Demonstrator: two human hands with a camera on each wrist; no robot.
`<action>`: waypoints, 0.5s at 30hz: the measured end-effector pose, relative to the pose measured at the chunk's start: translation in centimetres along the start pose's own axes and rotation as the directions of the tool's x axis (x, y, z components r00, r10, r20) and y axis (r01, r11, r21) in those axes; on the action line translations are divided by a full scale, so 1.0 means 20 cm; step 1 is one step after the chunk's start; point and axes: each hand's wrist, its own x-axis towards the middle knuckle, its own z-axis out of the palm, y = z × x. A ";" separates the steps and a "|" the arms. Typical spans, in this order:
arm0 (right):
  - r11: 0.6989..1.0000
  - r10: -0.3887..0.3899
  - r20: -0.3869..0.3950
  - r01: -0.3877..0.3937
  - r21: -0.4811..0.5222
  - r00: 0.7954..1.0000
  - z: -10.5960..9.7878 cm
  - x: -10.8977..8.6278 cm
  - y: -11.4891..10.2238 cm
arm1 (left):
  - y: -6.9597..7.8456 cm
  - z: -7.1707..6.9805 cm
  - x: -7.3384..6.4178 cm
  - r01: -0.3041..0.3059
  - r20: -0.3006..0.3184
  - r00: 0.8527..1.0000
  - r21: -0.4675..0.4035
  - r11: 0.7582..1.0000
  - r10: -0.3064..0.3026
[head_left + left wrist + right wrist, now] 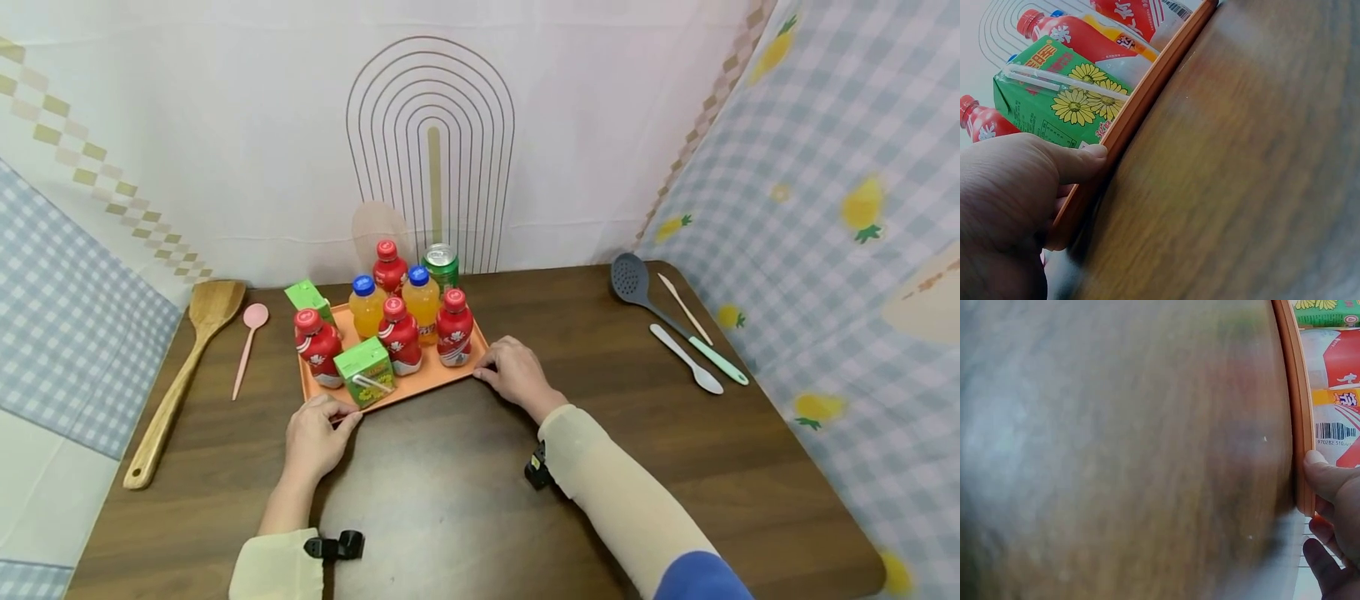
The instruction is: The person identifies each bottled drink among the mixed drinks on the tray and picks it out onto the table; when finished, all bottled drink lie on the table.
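Note:
An orange tray (431, 380) stands at the back of the table, loaded with drinks. My left hand (315, 437) grips its near left corner, thumb along the rim in the left wrist view. At the near right corner, my right hand (517, 372) pinches the edge, its thumb on the outer side in the right wrist view. On the tray are several red-capped bottles (400, 340), two orange juice bottles (422, 304) with blue caps, a green can (441, 268) and a green drink carton (1054, 94) with a wrapped straw. Another green carton (306, 296) leans at the back left.
Left of the tray lie a wooden spatula (176, 392) and a pink spoon (253, 321). To the right are a grey slotted spoon (632, 279) with a mint handle, a white spoon (686, 358) and a slim pale knife (684, 304). A patterned cloth (285, 125) hangs behind the table.

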 end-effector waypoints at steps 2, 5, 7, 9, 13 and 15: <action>1.000 0.000 0.000 0.000 0.008 1.000 0.01 0.00 0.00 | 0.00 -0.01 -0.01 -0.001 0.003 1.000 0.004 1.000 0.001; 1.000 -0.002 -0.009 0.003 0.006 1.000 0.01 0.00 -0.01 | 0.00 -0.01 -0.01 -0.003 0.004 1.000 0.013 1.000 0.003; 1.000 -0.002 -0.012 0.002 -0.003 1.000 0.01 0.00 -0.01 | 0.00 -0.02 0.00 -0.004 0.005 1.000 0.020 1.000 0.004; 1.000 -0.004 -0.016 0.004 -0.006 1.000 0.01 0.01 -0.01 | 0.01 -0.02 0.01 0.007 0.019 1.000 0.031 0.999 -0.007; 1.000 -0.014 -0.009 0.014 -0.007 1.000 0.00 0.01 0.00 | 0.02 -0.04 0.02 0.047 0.083 0.995 0.061 0.997 -0.052; 1.000 -0.018 -0.008 0.018 -0.013 1.000 0.00 0.01 0.01 | 0.03 -0.04 0.04 0.070 0.125 0.989 0.074 0.995 -0.079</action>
